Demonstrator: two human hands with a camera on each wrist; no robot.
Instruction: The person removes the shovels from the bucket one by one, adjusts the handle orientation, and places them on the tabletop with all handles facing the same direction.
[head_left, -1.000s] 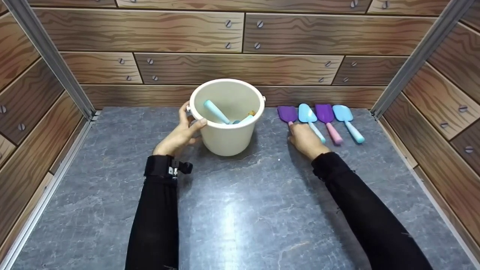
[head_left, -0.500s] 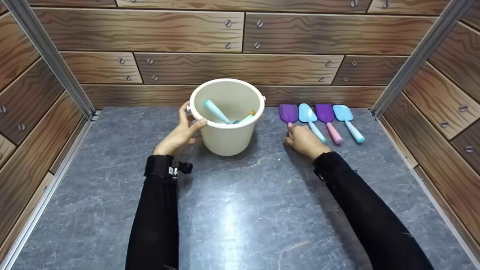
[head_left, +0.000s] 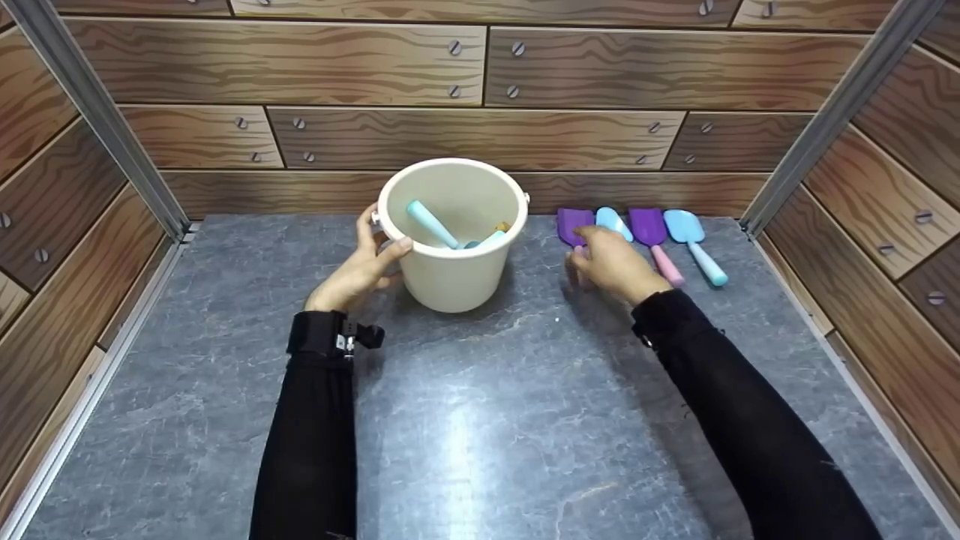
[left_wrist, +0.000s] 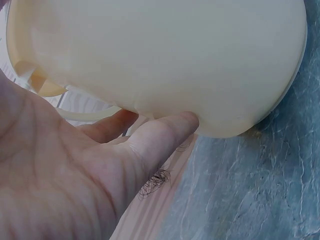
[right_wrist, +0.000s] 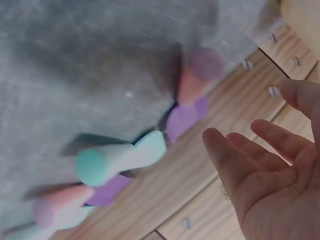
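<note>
Left hand (head_left: 365,264) grips the cream bucket (head_left: 453,234) by its rim, thumb curled over the edge; right hand (head_left: 616,262), fingers loosely spread and holding nothing, hovers over the purple toy shovel (head_left: 572,225) lying leftmost in the row of four

Bright, even light — blurred wrist views
</note>
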